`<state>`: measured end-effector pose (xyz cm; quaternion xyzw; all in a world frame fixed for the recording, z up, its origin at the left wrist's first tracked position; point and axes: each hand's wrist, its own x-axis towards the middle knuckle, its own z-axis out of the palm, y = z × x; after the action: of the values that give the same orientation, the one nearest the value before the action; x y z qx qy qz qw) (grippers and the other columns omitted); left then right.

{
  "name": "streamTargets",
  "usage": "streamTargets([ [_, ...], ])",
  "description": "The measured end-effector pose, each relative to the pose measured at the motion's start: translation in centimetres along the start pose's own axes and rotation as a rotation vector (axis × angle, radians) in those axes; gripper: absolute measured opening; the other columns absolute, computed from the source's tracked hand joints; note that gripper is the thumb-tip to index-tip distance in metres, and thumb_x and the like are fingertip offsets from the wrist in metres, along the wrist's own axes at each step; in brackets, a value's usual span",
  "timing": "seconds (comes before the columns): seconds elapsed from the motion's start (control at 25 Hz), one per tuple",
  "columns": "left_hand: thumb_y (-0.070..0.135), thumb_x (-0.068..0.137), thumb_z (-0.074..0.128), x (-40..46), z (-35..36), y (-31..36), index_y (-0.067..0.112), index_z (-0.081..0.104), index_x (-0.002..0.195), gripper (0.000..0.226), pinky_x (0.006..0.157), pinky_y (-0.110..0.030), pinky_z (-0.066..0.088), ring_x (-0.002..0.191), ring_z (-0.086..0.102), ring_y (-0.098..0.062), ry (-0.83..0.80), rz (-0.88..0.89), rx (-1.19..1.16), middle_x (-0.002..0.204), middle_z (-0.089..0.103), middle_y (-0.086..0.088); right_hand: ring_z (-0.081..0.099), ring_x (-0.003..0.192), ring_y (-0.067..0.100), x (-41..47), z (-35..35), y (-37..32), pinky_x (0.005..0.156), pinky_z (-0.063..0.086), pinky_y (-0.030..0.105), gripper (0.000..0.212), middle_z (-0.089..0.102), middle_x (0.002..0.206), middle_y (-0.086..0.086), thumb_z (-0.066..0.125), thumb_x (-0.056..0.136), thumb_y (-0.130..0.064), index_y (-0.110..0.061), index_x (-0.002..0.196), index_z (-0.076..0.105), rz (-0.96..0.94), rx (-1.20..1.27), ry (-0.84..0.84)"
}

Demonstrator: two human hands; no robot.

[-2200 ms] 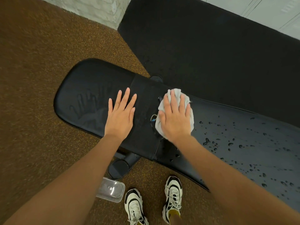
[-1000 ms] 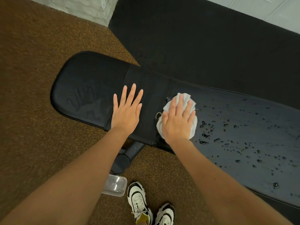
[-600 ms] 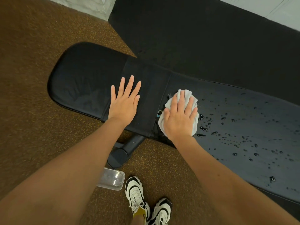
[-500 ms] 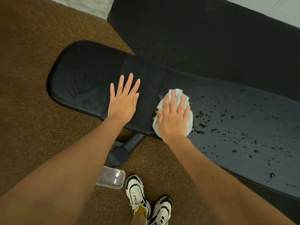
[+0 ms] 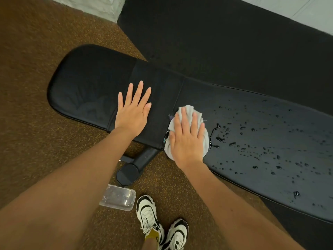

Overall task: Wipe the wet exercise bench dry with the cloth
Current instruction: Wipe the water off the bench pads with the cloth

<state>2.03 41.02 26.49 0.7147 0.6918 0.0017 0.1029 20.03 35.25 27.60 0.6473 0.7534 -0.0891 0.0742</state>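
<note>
The black padded exercise bench (image 5: 86,83) runs from upper left to lower right. Its long right pad is speckled with water drops (image 5: 252,141); the left pad looks mostly dry with faint smears. My right hand (image 5: 187,139) presses flat, fingers straight, on a bunched light grey cloth (image 5: 188,110) at the near edge of the right pad, just right of the seam. My left hand (image 5: 133,112) lies flat with fingers spread on the bench, left of the seam.
A clear plastic container (image 5: 118,197) lies on the brown speckled floor beside the bench's black foot (image 5: 133,168). My two black-and-white shoes (image 5: 147,213) stand near it. A black floor mat (image 5: 216,42) spreads behind the bench, below a pale wall.
My right hand has rubbed the cloth back and forth over the pad near the seam, ending nearer the front edge. The left hand stays flat on the bench.
</note>
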Motion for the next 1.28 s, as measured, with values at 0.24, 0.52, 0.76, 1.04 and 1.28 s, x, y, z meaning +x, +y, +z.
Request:
streamTargets([
  [0.24, 0.039, 0.101, 0.011, 0.2, -0.1, 0.0, 0.027, -0.004, 0.15, 0.053, 0.115, -0.049, -0.006, 0.145, -0.013, -0.024, -0.035, -0.003, -0.004, 0.159, -0.011, 0.001, 0.001, 0.146, 0.032, -0.4, -0.5, 4.1, 0.117, 0.007, 0.049, 0.059, 0.005, 0.16, 0.004, 0.004, 0.097, -0.04, -0.018, 0.151, 0.005, 0.01, -0.082, -0.022],
  [0.52, 0.039, 0.101, 0.012, 0.3, -0.1, -0.1, 0.027, -0.002, 0.15, 0.053, 0.115, -0.049, -0.005, 0.146, -0.011, -0.025, -0.026, 0.008, 0.0, 0.159, -0.009, 0.0, 0.007, 0.146, 0.033, -1.8, 0.1, 2.5, 0.117, 0.016, 0.051, 0.058, 0.011, 0.159, 0.007, 0.013, 0.098, -0.039, -0.015, 0.151, 0.011, -0.169, -0.076, -0.002],
  [0.76, 0.04, 0.1, 0.011, 0.1, -0.1, 0.0, 0.027, -0.006, 0.15, 0.054, 0.115, -0.049, -0.005, 0.145, -0.012, -0.025, -0.031, 0.0, 0.025, 0.159, -0.011, 0.0, -0.003, 0.146, 0.032, 1.9, -0.6, 3.8, 0.118, 0.003, 0.05, 0.061, 0.0, 0.16, 0.004, 0.0, 0.095, -0.041, -0.019, 0.151, 0.001, 0.094, 0.004, 0.009],
  [1.04, 0.04, 0.099, 0.008, 0.2, -0.1, 0.0, 0.029, -0.011, 0.148, 0.054, 0.115, -0.049, -0.005, 0.145, -0.014, -0.024, -0.043, -0.001, 0.029, 0.159, -0.013, 0.0, 0.012, 0.145, 0.033, 2.7, -0.7, 1.5, 0.117, 0.012, 0.049, 0.058, 0.016, 0.158, 0.006, 0.014, 0.097, -0.037, -0.015, 0.15, 0.018, -0.175, -0.062, 0.022],
  [1.28, 0.04, 0.099, 0.009, 0.2, 0.0, -0.1, 0.028, -0.007, 0.149, 0.054, 0.115, -0.05, -0.004, 0.145, -0.012, -0.025, -0.035, 0.005, 0.03, 0.159, -0.011, 0.0, -0.005, 0.146, 0.03, 10.6, -2.3, 5.0, 0.119, 0.002, 0.047, 0.057, -0.005, 0.16, 0.001, 0.014, 0.1, -0.035, -0.018, 0.151, -0.007, -0.009, -0.029, 0.018],
])
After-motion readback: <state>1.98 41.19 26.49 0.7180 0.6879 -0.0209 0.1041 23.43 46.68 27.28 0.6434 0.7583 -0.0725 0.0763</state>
